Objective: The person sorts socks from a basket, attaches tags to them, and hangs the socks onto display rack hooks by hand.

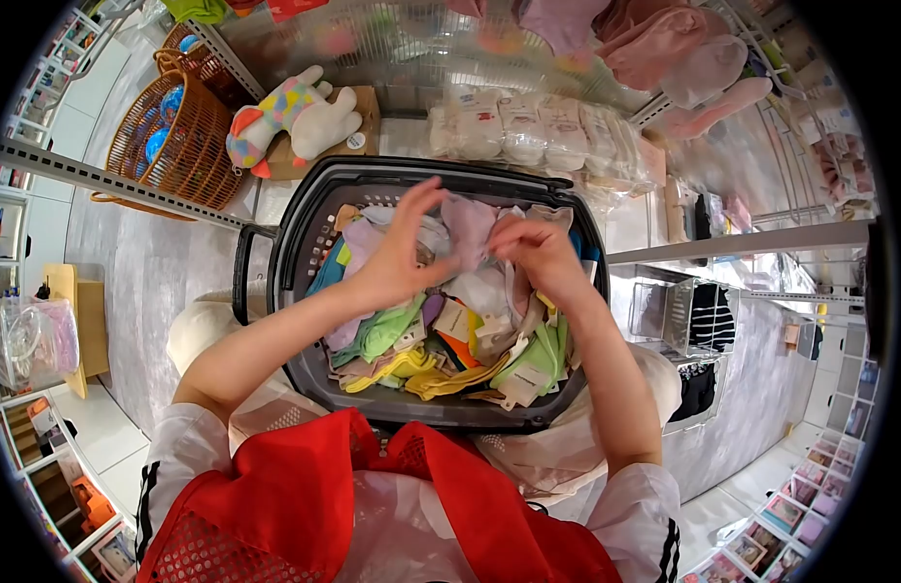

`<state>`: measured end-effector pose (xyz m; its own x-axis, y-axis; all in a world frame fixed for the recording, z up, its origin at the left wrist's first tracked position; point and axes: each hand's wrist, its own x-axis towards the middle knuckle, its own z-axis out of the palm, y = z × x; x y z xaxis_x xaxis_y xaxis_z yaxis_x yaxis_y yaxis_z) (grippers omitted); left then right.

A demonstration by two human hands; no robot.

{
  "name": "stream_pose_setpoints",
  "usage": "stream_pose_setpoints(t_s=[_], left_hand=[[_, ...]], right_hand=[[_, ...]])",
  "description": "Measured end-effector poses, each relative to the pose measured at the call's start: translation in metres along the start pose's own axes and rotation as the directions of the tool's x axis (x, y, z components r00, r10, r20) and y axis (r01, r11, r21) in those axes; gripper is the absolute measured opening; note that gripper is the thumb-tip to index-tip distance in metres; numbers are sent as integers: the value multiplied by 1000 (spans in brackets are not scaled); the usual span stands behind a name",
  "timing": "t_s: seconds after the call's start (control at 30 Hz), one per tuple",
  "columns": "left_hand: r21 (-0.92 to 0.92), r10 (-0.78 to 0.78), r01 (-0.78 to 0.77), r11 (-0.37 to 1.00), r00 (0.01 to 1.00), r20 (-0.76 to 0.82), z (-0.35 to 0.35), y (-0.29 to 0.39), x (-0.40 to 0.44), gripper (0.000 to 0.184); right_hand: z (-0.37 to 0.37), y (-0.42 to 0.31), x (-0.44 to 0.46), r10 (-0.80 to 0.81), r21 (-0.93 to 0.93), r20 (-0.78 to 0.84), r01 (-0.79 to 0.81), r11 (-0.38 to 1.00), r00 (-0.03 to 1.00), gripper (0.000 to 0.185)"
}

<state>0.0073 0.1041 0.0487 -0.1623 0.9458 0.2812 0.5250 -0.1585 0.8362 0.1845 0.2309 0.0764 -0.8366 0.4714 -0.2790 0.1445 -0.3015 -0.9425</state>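
A black-rimmed grey basket point(300, 209) stands in front of me, heaped with small folded garments in many colours, several with white paper tags. Above the heap hangs a thin lavender garment point(465, 222); its exact kind is unclear. My right hand point(543, 255) pinches its right side between thumb and fingers. Beside it, my left hand point(402, 260) has thumb and fingers spread apart, slightly smeared by motion, and the lower fingers come close to the cloth. Green garments point(392, 330) and yellow garments point(411, 374) lie below the hands in the basket.
A wicker basket point(203, 136) with blue balls stands at the back left, near a patchwork plush toy point(300, 117) on a cardboard box. Packaged white goods point(528, 126) line the back shelf. Metal uprights and a wire basket point(703, 316) flank the right side.
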Motion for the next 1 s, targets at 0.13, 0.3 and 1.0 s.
stream_pose_setpoints(t_s=[0.13, 0.3, 1.0], left_hand=[[82, 54, -84, 993, 949, 311, -3, 11, -4, 68], [-125, -287, 359, 925, 875, 389, -1, 6, -6, 45], [-876, -590, 472, 104, 738, 328, -2, -1, 3, 39]], right_hand=[[5, 12, 2, -88, 43, 309, 78, 996, 947, 8], [-6, 23, 6, -150, 303, 109, 111, 946, 983, 12], [27, 57, 4, 244, -367, 155, -173, 914, 957, 35]])
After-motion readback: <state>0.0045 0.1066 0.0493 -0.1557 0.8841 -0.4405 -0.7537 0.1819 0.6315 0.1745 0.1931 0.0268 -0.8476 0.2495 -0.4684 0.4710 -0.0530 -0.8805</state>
